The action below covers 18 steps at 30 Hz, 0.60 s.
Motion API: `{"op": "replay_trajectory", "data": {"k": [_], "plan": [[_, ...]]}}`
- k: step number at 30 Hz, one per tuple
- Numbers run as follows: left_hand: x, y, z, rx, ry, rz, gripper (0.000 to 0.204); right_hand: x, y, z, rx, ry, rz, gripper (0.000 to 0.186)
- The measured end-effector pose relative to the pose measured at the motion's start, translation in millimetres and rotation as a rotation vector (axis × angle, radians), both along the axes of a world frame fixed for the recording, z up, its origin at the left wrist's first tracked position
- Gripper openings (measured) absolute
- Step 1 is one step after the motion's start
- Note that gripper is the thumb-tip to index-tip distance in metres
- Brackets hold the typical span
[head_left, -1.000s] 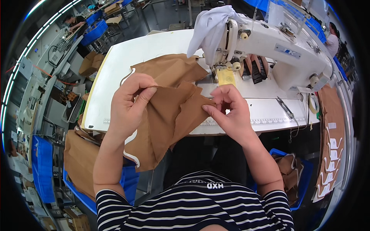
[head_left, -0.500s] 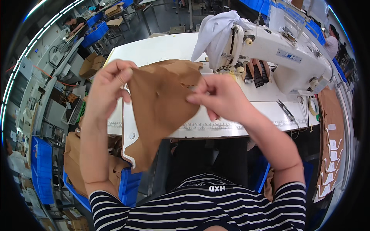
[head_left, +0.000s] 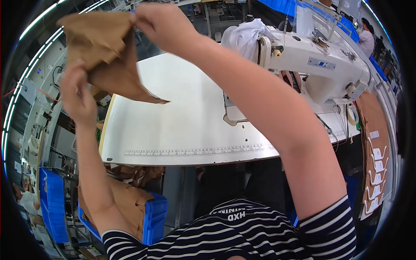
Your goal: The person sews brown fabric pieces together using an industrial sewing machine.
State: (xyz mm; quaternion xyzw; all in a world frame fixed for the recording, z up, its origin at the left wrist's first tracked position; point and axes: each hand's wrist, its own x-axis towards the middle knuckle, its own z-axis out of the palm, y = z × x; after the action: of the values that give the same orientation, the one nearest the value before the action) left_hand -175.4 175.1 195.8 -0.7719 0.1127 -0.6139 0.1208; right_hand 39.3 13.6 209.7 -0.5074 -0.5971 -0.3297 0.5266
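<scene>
Over the far left end of the white sewing table [head_left: 182,125], a brown fabric piece [head_left: 108,39] hangs folded in the air, one pointed end trailing right. My right hand [head_left: 162,26] reaches far across to the left, its fingers closed on the fabric's upper right corner. Lower down, my left hand [head_left: 78,93] is at the fabric's lower left edge. Its fingers look bent onto the cloth, though motion smears them. The white sewing machine [head_left: 320,65] stands at the right with a white cloth [head_left: 245,39] draped over its head end, partly behind my right arm.
A blue bin [head_left: 155,219] with brown fabric sits below the table's left front edge. Brown pieces with white cords and tags [head_left: 376,173] hang at the right. A tape roll [head_left: 352,115] is at the table's right end. A printed ruler [head_left: 195,151] runs along the front.
Both hands have moved left, the right one far up and across my body. The brown fabric has swung from the table's middle to its far left, now folded over.
</scene>
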Motion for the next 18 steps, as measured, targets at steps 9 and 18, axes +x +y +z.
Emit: {"op": "replay_trajectory", "data": {"k": [9, 18], "plan": [[-33, -179, -192, -0.245, 0.819, -0.02, 0.023, 11, -173, -200, -0.785, -0.242, 0.065, 0.019], [42, -215, -171, -0.19, 1.238, -0.408, 0.015, 55, -208, -197, -0.731, -0.47, -0.039, 0.013]]}}
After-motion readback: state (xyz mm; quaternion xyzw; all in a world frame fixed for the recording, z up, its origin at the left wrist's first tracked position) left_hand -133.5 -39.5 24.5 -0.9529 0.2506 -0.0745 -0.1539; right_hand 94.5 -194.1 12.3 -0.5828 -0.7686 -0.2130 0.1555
